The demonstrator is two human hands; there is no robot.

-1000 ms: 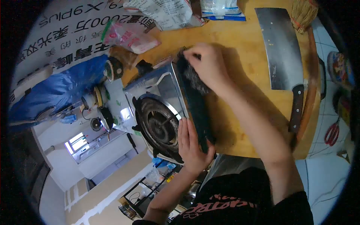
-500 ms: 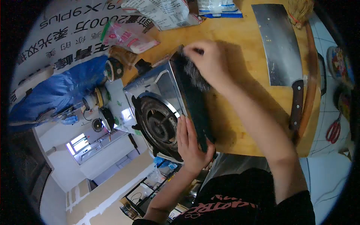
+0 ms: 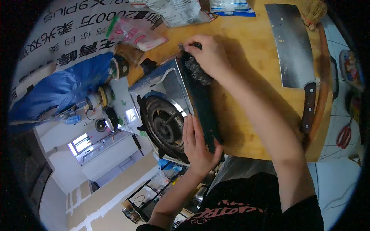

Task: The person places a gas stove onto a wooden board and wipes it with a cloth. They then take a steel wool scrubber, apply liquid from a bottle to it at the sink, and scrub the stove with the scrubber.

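Note:
A single-burner gas stove [image 3: 163, 82] with a shiny metal top and a dark green side stands tilted on the wooden table [image 3: 254, 69]. Its round black burner [image 3: 163, 123] faces left. My right hand [image 3: 206, 56] is closed around a dark wire scrubber [image 3: 198, 71], which rests against the upper end of the green side. My left hand [image 3: 198, 148] grips the stove's near end, fingers over the metal top and thumb at the green side.
A cleaver [image 3: 291, 46] lies on the table at the right, near a straw brush [image 3: 313, 13]. Plastic bags [image 3: 138, 34] and a white-blue packet [image 3: 232, 7] lie at the far edge. Red-handled scissors [image 3: 344, 136] are at the far right.
My right hand and the scrubber have shifted slightly up along the stove's green side. My left hand keeps its place on the stove.

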